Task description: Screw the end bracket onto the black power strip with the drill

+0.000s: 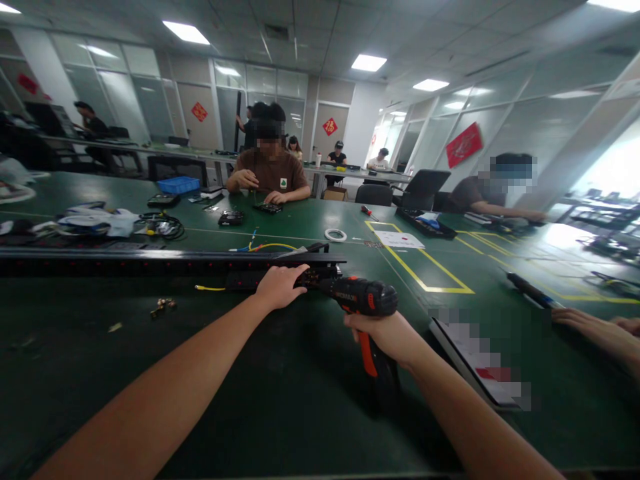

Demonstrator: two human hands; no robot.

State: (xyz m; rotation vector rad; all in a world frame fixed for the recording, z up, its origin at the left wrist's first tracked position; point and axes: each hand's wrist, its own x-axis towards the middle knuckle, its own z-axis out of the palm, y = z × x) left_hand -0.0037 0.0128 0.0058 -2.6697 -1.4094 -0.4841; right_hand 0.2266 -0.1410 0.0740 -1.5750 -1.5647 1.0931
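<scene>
In the head view, the right hand has fingers clenched round a drill at the black bar's three-o'clock end; the left hand lies there, grip unclear. Work looks unfinished: loose brass bits lie towards nine o'clock.

White panels glowed on the ceiling, while stronger light came from the far right, where the window was blown out to near-featureless white. It laid a harsh glare on the right side of the table. The near part was dim by contrast, its green sinking almost to black at lower left, and a soft shadow lay under the drill. A thin highlight ran along the rail. Wide-angle distortion tilted the walls and stretched both sides; the right edge was smeared, the background soft. Coarse pixel blocks masked some heads and the booklet.
</scene>
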